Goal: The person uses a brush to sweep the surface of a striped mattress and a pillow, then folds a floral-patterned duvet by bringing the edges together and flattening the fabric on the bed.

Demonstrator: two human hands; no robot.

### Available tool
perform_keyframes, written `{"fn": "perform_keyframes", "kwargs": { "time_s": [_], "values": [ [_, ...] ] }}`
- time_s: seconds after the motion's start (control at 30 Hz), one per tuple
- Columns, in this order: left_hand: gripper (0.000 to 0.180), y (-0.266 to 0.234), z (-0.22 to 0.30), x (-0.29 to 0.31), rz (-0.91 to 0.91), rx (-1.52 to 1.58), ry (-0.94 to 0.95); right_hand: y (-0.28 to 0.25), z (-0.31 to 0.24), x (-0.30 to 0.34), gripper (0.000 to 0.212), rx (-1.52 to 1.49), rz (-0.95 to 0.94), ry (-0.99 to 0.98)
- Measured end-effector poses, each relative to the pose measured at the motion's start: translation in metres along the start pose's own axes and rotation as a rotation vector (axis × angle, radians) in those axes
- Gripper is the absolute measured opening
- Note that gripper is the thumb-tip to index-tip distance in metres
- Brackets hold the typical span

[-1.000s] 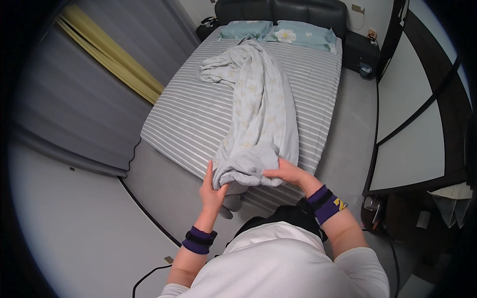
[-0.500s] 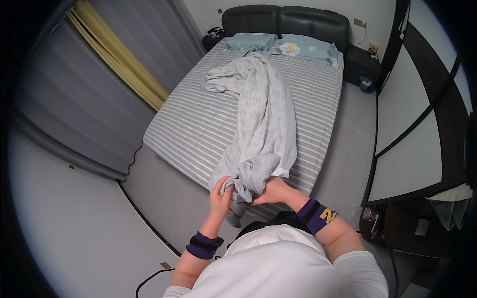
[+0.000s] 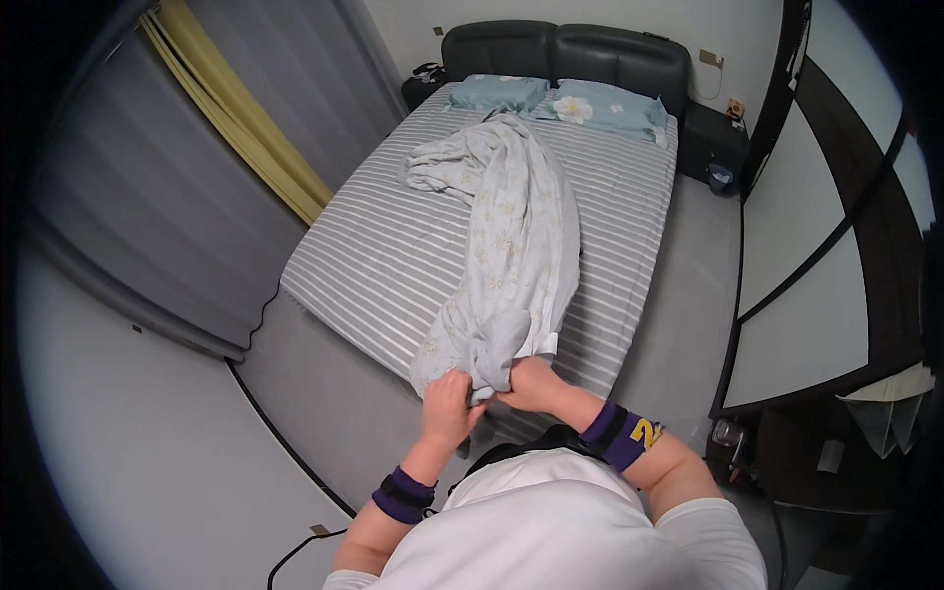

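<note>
A pale grey duvet cover (image 3: 516,231) with small yellowish flowers lies bunched lengthwise down the middle of the bed, its near end gathered at the foot. My left hand (image 3: 449,405) grips the left side of that near end, fingers curled into the fabric. Close beside it, my right hand (image 3: 536,385) clutches the same end from the right, its fingertips partly hidden by cloth. A plain grey fold stands up between and just beyond the hands. A small white piece of cloth shows at the cover's right edge.
The bed carries a grey-and-white striped sheet (image 3: 364,236). Two teal floral pillows (image 3: 600,106) rest against the dark headboard (image 3: 619,59). Grey curtains (image 3: 167,177) hang at left, a wardrobe (image 3: 806,315) stands at right, and a dark nightstand (image 3: 710,143) flanks the bed.
Both hands have drawn closer together on the cover's near end. My left hand has turned knuckles-up and moved slightly right and nearer. The grey fold between them has become narrower.
</note>
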State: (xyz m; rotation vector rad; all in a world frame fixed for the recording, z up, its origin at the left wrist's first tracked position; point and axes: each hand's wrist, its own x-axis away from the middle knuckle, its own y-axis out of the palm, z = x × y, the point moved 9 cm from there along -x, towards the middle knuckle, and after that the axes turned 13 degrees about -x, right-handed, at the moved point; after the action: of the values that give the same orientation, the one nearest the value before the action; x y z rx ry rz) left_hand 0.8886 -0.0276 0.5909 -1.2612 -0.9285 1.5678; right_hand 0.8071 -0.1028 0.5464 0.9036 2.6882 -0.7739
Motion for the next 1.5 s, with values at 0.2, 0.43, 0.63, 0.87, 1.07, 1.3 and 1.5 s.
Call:
{"fn": "perform_keyframes", "kwargs": {
  "time_s": [0.2, 0.43, 0.63, 0.87, 1.07, 1.3, 1.5],
  "values": [
    [0.031, 0.018, -0.016, 0.024, -0.06, -0.056, 0.009, -0.007, 0.035, 0.012, 0.046, -0.169, -0.114, 0.31],
    [0.025, 0.01, 0.0, 0.045, -0.152, -0.067, 0.084, -0.055, 0.096, -0.014, 0.036, -0.334, -0.096, 0.425],
    [0.02, 0.004, 0.031, 0.053, -0.161, 0.166, 0.187, -0.107, 0.013, -0.163, 0.029, -0.09, 0.138, 0.016],
    [0.027, -0.025, 0.085, 0.047, -0.341, 0.598, 0.303, -0.06, -0.242, -0.218, 0.012, -0.666, -0.097, -0.296],
    [0.018, -0.049, 0.093, 0.038, -0.259, 0.558, 0.325, 0.001, -0.18, -0.147, 0.014, -0.534, -0.428, -0.283],
    [0.021, -0.068, 0.065, 0.036, -0.017, 0.324, 0.271, 0.023, -0.051, -0.056, 0.023, -0.149, -0.552, -0.125],
    [0.012, -0.059, 0.022, 0.043, 0.116, 0.168, -0.011, 0.001, -0.006, -0.027, 0.022, -0.28, -0.496, 0.283]
  ]
}}
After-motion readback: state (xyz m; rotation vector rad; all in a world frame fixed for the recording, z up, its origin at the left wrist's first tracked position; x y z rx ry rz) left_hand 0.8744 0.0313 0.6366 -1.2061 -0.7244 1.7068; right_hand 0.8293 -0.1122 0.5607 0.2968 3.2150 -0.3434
